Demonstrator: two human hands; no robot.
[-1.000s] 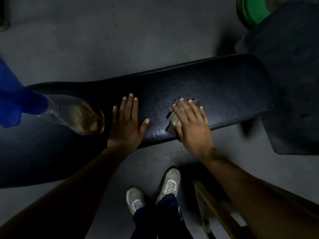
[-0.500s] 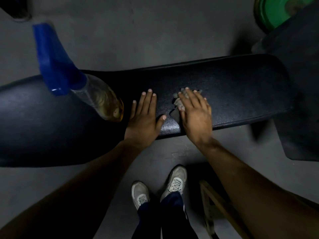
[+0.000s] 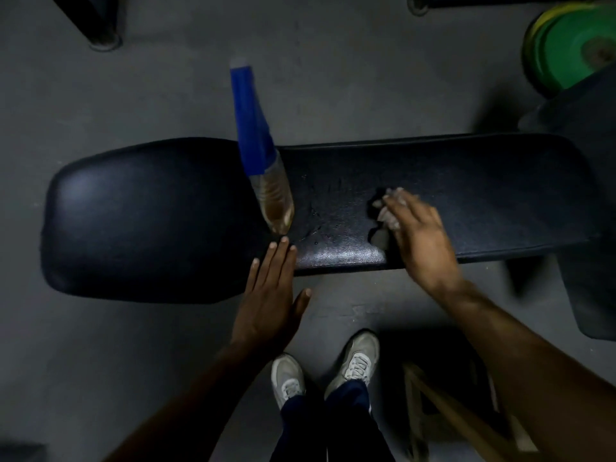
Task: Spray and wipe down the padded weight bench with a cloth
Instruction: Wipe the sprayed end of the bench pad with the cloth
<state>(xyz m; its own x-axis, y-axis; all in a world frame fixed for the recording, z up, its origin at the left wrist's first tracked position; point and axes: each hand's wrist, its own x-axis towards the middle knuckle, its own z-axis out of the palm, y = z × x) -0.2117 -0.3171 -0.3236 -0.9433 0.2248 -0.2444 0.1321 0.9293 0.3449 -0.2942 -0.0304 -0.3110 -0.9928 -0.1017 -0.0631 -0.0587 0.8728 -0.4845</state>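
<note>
The black padded weight bench [image 3: 150, 215] runs left to right across the view. A clear spray bottle [image 3: 263, 168] with a blue top and yellowish liquid stands on the pad near its middle. My left hand [image 3: 271, 295] lies flat with straight fingers, fingertips on the bench's near edge just below the bottle. My right hand [image 3: 416, 238] presses a small pale cloth [image 3: 388, 213] onto the pad right of centre; most of the cloth is hidden under the palm. The pad between bottle and cloth glistens wet.
Green weight plates [image 3: 573, 45] lean at the top right, beside another dark pad [image 3: 586, 135]. A wooden frame [image 3: 443, 411] sits on the grey floor at the lower right, next to my two shoes [image 3: 333, 368]. A black post foot [image 3: 100, 31] stands top left.
The view has swung left, showing the bench's left end. My left hand slid back from the pad to its near edge. My right hand keeps pressing the cloth on the pad.
</note>
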